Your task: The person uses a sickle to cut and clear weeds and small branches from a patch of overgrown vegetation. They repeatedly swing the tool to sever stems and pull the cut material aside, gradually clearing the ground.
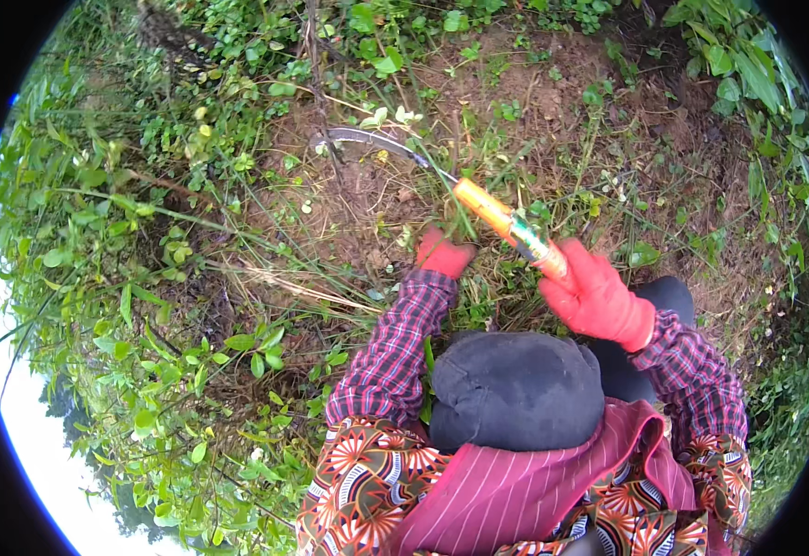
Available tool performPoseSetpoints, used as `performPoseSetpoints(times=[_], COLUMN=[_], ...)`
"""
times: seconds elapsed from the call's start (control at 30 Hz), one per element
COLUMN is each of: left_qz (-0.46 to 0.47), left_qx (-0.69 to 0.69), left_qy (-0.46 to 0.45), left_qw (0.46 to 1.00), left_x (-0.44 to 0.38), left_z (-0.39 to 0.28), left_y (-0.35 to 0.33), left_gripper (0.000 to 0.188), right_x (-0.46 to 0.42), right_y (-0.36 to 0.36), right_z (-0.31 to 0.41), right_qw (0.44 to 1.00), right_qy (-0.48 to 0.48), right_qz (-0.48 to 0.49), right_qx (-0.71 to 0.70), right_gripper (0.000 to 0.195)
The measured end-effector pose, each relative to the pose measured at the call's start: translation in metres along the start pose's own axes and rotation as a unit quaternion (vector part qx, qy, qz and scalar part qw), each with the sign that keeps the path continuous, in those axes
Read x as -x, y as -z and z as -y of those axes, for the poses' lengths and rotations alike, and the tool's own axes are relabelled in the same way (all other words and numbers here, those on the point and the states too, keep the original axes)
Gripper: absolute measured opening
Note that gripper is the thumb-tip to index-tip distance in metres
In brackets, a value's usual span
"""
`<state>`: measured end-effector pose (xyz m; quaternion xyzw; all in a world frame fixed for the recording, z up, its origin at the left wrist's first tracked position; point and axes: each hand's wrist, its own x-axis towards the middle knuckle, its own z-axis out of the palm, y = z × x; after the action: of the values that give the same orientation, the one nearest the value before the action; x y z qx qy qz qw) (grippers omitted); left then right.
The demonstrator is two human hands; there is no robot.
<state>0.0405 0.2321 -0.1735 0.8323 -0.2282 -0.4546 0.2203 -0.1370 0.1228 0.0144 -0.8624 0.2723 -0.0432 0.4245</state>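
A sickle with an orange handle (491, 210) is in my right hand (597, 295), which wears a red glove and grips the handle's lower end. The sickle's curved metal blade (383, 142) points up and left, low over the soil beside a thin dark stem (319, 90). My left hand (444, 253), also in a red glove, is low at the ground among green grass blades (463, 221), with its fingers curled. Whether it holds any grass is hard to tell, since the fingertips are hidden. Long grass stalks (293, 285) lie to the left of that wrist.
Leafy plants (258, 351) grow thickly on the left and along the top. Reddish-brown soil (543, 76) with small weeds shows ahead. More broad-leaved plants (755, 69) stand at the upper right. My bent knee (519, 389) in dark trousers is just below my hands.
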Motion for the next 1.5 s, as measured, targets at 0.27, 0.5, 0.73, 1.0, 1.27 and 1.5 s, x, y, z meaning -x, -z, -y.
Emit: performPoseSetpoints(times=[0.27, 0.5, 0.73, 1.0, 1.27, 1.5], left_qz=[-0.039, -0.083, -0.135, -0.223, -0.463, -0.249], left_qx=[-0.107, -0.052, -0.489, -0.329, 0.015, -0.344], left_qy=[-0.24, -0.352, -0.175, -0.019, 0.014, -0.02], left_qw=[0.964, 0.931, 0.844, 0.917, 0.886, 0.905], left_x=[0.09, 0.104, 0.05, 0.121, 0.054, -0.019], left_z=[-0.053, -0.068, 0.051, 0.204, 0.163, 0.118], left_y=[0.065, 0.142, 0.224, 0.16, 0.241, 0.267], left_gripper=[0.093, 0.066, 0.05, 0.046, 0.06, 0.066], right_x=[-0.021, -0.013, -0.021, -0.066, -0.051, -0.035], right_y=[-0.011, -0.019, -0.015, -0.047, -0.073, -0.065], right_z=[-0.001, -0.016, -0.01, -0.014, 0.004, -0.035], right_qw=[0.986, 0.904, 0.894, 0.972, 0.994, 0.95], right_qy=[-0.081, -0.232, -0.269, -0.195, -0.007, -0.252], right_qz=[-0.098, -0.174, -0.155, -0.083, 0.086, -0.023], right_qx=[-0.112, -0.313, -0.323, -0.106, -0.072, -0.185], right_gripper=[0.028, 0.018, 0.019, 0.028, 0.026, 0.029])
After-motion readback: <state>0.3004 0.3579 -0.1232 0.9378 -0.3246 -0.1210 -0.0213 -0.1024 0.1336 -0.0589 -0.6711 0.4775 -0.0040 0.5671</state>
